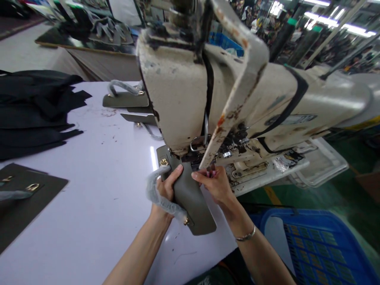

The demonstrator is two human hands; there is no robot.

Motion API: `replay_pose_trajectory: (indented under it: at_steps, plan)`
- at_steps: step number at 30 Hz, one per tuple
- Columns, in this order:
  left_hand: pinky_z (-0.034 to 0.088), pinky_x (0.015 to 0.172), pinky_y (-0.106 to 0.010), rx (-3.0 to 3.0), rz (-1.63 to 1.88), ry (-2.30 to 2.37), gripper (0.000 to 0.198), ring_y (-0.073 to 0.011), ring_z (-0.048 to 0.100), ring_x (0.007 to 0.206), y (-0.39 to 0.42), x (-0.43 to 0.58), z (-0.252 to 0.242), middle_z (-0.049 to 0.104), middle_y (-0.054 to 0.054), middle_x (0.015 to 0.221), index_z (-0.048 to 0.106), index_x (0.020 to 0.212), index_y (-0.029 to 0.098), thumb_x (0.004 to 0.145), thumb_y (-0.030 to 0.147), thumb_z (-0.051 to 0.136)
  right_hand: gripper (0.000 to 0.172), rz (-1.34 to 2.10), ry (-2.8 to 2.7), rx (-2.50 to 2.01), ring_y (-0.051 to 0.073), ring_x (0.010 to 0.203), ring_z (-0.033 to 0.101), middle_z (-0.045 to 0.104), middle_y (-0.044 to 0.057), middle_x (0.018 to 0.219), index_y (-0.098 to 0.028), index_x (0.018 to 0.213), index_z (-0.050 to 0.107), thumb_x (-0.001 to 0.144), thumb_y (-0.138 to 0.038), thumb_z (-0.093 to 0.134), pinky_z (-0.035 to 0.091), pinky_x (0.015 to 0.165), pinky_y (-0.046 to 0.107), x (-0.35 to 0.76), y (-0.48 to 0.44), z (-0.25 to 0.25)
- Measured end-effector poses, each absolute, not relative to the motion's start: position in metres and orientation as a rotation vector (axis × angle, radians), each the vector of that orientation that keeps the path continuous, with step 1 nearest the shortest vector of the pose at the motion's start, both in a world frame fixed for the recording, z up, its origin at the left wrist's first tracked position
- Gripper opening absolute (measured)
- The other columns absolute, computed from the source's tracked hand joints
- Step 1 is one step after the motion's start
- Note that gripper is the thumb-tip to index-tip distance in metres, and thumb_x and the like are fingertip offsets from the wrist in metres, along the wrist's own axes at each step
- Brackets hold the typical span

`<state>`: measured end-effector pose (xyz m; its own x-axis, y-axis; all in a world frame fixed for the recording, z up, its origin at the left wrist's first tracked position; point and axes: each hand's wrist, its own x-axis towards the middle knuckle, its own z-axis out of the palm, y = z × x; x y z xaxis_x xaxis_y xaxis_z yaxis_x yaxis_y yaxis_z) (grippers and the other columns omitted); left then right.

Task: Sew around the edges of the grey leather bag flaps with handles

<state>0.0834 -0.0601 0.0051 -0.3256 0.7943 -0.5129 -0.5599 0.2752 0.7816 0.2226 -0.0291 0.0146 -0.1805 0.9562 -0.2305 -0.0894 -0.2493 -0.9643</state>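
An olive-grey panel (194,202) lies under the head of a cream sewing machine (175,87), with a plastic-wrapped handle (157,194) fixed to it by gold fittings. My left hand (166,190) reaches through the handle's loop, its thumb pressed on the panel's face. At the panel's right edge, close to the needle area, my right hand (215,182) pinches the edge between thumb and curled fingers. The machine's frame partly hides the needle area.
Dark fabric pieces (32,111) are stacked at the left. Another panel with a handle (29,198) lies below them on the white table (97,221). More handled panels (127,99) sit behind the machine head. A blue basket (320,217) stands at the lower right.
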Motion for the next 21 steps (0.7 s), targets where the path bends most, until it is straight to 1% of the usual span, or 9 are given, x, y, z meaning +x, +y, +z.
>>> replay_pose_trajectory:
  at_steps: [3, 6, 8, 10, 12, 14, 17, 19, 21]
  plan:
    - [0.062, 0.060, -0.029, 0.243, 1.413, 1.310, 0.055, -0.0242, 0.073, 0.069, -0.055, 0.084, 0.012, 0.078, -0.010, 0.090, 0.075, 0.107, 0.012, 0.063, 0.042, 0.090, 0.032, 1.537, -1.117, -1.248, 0.007, 0.046, 0.038, 0.047, -0.004, 0.048, -0.017, 0.052, 0.062, 0.061, -0.036, 0.085, 0.034, 0.047, 0.023, 0.221, -0.024, 0.015]
    - [0.062, 0.062, -0.029, 0.193, 1.453, 1.268, 0.049, -0.0239, 0.073, 0.070, -0.049, 0.085, 0.017, 0.077, -0.007, 0.087, 0.076, 0.100, 0.015, 0.060, 0.040, 0.091, 0.027, 1.476, -1.184, -1.292, 0.008, 0.047, 0.039, 0.048, -0.004, 0.050, -0.017, 0.054, 0.064, 0.064, -0.034, 0.081, 0.033, 0.047, 0.023, 0.219, -0.019, 0.013]
    - [0.062, 0.065, -0.027, 0.193, 1.482, 1.259, 0.047, -0.0232, 0.074, 0.072, -0.045, 0.085, 0.018, 0.077, -0.006, 0.086, 0.076, 0.098, 0.016, 0.060, 0.038, 0.091, 0.027, 1.396, -1.248, -1.317, 0.010, 0.050, 0.042, 0.051, -0.002, 0.052, -0.017, 0.054, 0.063, 0.068, -0.034, 0.078, 0.034, 0.049, 0.024, 0.217, -0.017, 0.012]
    - [0.062, 0.067, -0.026, 0.218, 1.509, 1.255, 0.050, -0.0222, 0.074, 0.073, -0.041, 0.083, 0.016, 0.077, -0.006, 0.087, 0.076, 0.103, 0.015, 0.060, 0.037, 0.091, 0.028, 1.289, -1.315, -1.354, 0.012, 0.055, 0.049, 0.056, -0.001, 0.056, -0.018, 0.055, 0.061, 0.072, -0.033, 0.076, 0.038, 0.052, 0.025, 0.214, -0.016, 0.013]
    - [0.063, 0.069, -0.028, 0.244, 1.523, 1.233, 0.057, -0.0227, 0.074, 0.073, -0.039, 0.081, 0.014, 0.078, -0.007, 0.092, 0.075, 0.111, 0.015, 0.061, 0.038, 0.090, 0.024, 1.173, -1.371, -1.403, 0.016, 0.063, 0.057, 0.061, 0.000, 0.060, -0.018, 0.058, 0.063, 0.074, -0.031, 0.076, 0.044, 0.057, 0.026, 0.212, -0.016, 0.015]
    - [0.064, 0.068, -0.032, 0.248, 1.466, 1.210, 0.060, -0.0249, 0.074, 0.073, -0.040, 0.077, 0.012, 0.078, -0.009, 0.094, 0.074, 0.114, 0.014, 0.062, 0.040, 0.090, 0.017, 1.082, -1.403, -1.439, 0.019, 0.072, 0.064, 0.066, 0.001, 0.065, -0.019, 0.064, 0.067, 0.075, -0.028, 0.077, 0.048, 0.063, 0.026, 0.209, -0.017, 0.019]
    - [0.065, 0.067, -0.037, 0.225, 1.294, 1.173, 0.059, -0.0296, 0.075, 0.074, -0.046, 0.073, 0.011, 0.078, -0.014, 0.091, 0.074, 0.110, 0.010, 0.061, 0.037, 0.092, 0.008, 1.042, -1.403, -1.450, 0.021, 0.082, 0.068, 0.072, 0.003, 0.076, -0.018, 0.075, 0.072, 0.077, -0.025, 0.075, 0.051, 0.069, 0.027, 0.206, -0.018, 0.023]
    - [0.066, 0.068, -0.039, 0.211, 1.269, 1.138, 0.057, -0.0315, 0.076, 0.077, -0.049, 0.072, 0.013, 0.078, -0.016, 0.092, 0.075, 0.110, 0.010, 0.061, 0.033, 0.092, 0.008, 1.052, -1.384, -1.460, 0.021, 0.081, 0.069, 0.075, 0.004, 0.082, -0.017, 0.080, 0.073, 0.078, -0.025, 0.074, 0.052, 0.072, 0.028, 0.206, -0.019, 0.023]
    - [0.066, 0.072, -0.040, 0.212, 1.309, 1.108, 0.056, -0.0323, 0.077, 0.081, -0.050, 0.073, 0.015, 0.078, -0.015, 0.095, 0.074, 0.112, 0.012, 0.061, 0.028, 0.092, 0.012, 1.070, -1.347, -1.478, 0.021, 0.080, 0.069, 0.075, 0.004, 0.085, -0.017, 0.083, 0.073, 0.076, -0.026, 0.076, 0.053, 0.071, 0.029, 0.206, -0.019, 0.021]
